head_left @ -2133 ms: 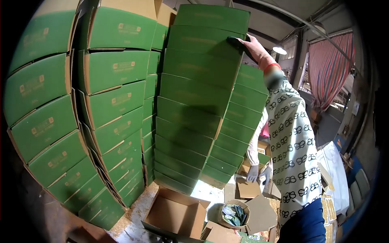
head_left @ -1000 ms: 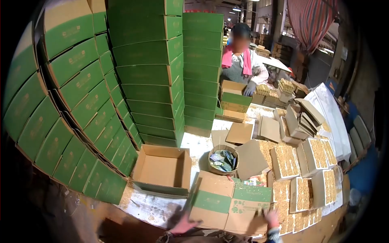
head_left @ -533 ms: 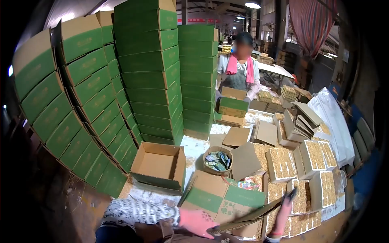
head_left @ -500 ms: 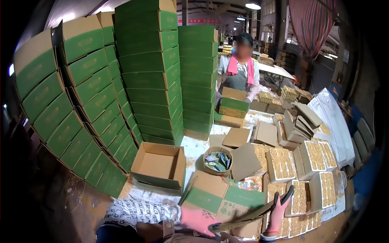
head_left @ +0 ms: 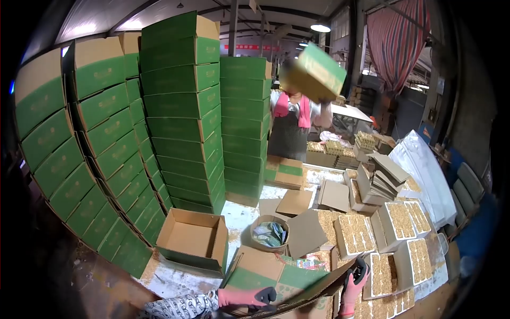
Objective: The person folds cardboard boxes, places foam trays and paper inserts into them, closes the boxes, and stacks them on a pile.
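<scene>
A brown cardboard sheet (head_left: 323,284), seen nearly edge-on, slants across the bottom of the view between my hands. My right hand (head_left: 353,290), in a pink glove with dark fingertips, grips its upper right end. At the lower left end, my left hand (head_left: 245,297), gloved the same way, has its fingers closed around the sheet, partly hidden. Beneath and behind lie flat green and brown carton pieces (head_left: 260,266). An open carton (head_left: 191,236) stands upright left of them. A round tub (head_left: 270,234) holding small packets sits just beyond the pieces.
Tall stacks of green cartons (head_left: 178,117) rise at the left and back. White trays (head_left: 356,234) filled with tan, grainy contents cover the right side. Across the table, a person (head_left: 289,127) holds up a green carton (head_left: 319,72). Stacked cardboard pieces (head_left: 380,181) lie behind the trays.
The sheet has come up and shows more of its face between my hands. Across the table, the person has raised the green carton from table height to head height. My view has tilted up slightly.
</scene>
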